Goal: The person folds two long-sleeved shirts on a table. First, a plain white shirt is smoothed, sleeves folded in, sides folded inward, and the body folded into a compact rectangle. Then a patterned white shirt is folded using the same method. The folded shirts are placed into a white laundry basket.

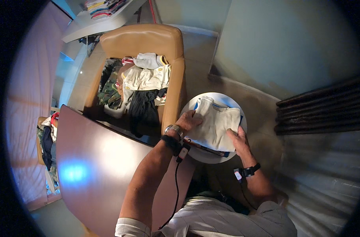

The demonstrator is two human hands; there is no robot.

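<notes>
A folded cream garment (217, 126) lies over other folded clothes (208, 148) on a round white table (194, 152). My left hand (190, 121) grips its left side, thumb and fingers pinched on the cloth. At the right edge, my right hand (240, 141) holds the fabric with the thumb on top and the fingers underneath. Blue cloth edges show from beneath the cream piece, but most of the stack under it is hidden.
A tan leather armchair (143, 37) holds a heap of clothes, with a camouflage garment (110, 89) and black cloth (143, 103). A curved, glossy table (109, 174) stands at my left. Folded clothes (104, 9) sit on a white table at the back. Dark pleated fabric (322, 106) is at right.
</notes>
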